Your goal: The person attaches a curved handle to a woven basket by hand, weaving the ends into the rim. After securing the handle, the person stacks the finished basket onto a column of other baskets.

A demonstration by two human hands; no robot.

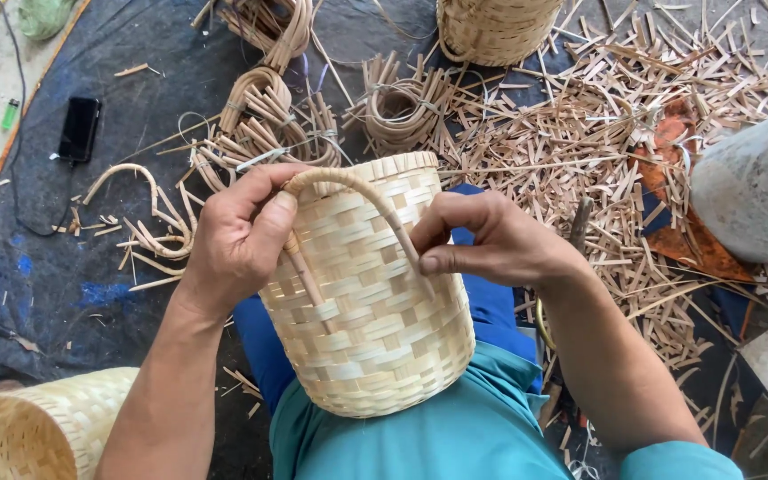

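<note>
A pale woven bamboo basket [375, 320] lies tilted on my lap, its mouth pointing away from me. A curved cane handle [348, 182] arches over its side. My left hand [237, 236] grips the handle's left end against the weave, thumb pressed on it. My right hand [486, 240] pinches the handle's right end where it enters the basket wall.
Bundles of bent cane handles [264, 129] lie ahead on a dark tarp. Bamboo offcuts [597, 133] litter the right side. Another basket [33, 427] sits at lower left, one more [495, 27] at top. A phone [79, 129] and lighter [11, 114] lie far left. A grey container [753, 191] stands right.
</note>
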